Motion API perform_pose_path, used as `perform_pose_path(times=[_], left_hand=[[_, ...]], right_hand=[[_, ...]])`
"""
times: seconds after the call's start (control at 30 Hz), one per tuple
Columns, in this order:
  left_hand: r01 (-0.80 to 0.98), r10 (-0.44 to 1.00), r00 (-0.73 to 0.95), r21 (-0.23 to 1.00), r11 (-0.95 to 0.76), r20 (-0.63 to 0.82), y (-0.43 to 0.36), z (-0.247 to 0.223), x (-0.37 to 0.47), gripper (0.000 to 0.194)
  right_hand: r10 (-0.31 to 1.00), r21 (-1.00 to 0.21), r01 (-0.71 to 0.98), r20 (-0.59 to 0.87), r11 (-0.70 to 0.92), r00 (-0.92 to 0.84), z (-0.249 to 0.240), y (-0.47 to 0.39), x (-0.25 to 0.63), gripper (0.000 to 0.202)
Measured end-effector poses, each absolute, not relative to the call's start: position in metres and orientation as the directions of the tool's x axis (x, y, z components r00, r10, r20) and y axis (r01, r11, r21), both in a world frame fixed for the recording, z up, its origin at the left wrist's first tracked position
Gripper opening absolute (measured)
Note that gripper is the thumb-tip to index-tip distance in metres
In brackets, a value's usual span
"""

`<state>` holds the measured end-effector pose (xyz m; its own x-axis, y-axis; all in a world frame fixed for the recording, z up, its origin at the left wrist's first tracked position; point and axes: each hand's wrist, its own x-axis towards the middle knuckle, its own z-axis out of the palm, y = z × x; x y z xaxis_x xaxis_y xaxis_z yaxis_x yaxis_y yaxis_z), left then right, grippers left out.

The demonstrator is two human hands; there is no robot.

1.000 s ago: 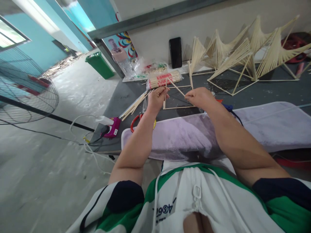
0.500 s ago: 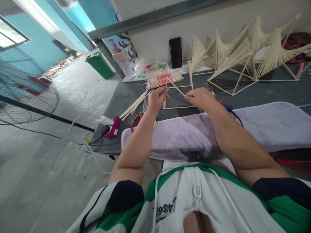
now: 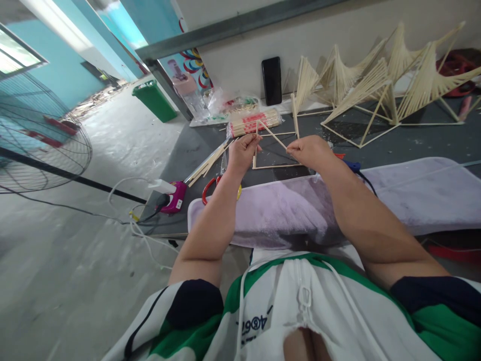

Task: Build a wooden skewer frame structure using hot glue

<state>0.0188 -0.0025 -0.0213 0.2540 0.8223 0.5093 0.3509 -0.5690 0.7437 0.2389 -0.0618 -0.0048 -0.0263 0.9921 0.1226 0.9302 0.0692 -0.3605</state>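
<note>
My left hand (image 3: 244,149) pinches an upright thin wooden stick (image 3: 257,127) at the left corner of a small stick frame. My right hand (image 3: 308,150) is closed on the lower end of a slanting wooden stick (image 3: 274,135). The upper ends of the two sticks meet, or nearly meet, in a peak. Below them the stick frame's front bar (image 3: 276,166) lies on the dark table (image 3: 180,160). Another upright stick (image 3: 295,118) stands at the frame's back right. My right fingers partly hide the frame's right side.
Loose sticks (image 3: 208,165) and red-handled scissors (image 3: 207,190) lie left of my left arm. Behind are a packet of sticks (image 3: 255,123) and a phone (image 3: 271,81). Fanned stick models (image 3: 361,85) stand at right. A purple towel (image 3: 278,210) covers the front edge; a pink power socket (image 3: 175,198) sits left.
</note>
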Motion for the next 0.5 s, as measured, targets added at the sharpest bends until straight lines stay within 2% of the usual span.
perform_pose_path(times=[0.5], left_hand=[[0.376,0.836,0.255,0.746,-0.549,0.486,-0.0041,-0.0205,0.019,0.022]], right_hand=[[0.993,-0.349,0.935,0.117,0.066,-0.027,-0.0035,-0.0617,0.2388,0.032]])
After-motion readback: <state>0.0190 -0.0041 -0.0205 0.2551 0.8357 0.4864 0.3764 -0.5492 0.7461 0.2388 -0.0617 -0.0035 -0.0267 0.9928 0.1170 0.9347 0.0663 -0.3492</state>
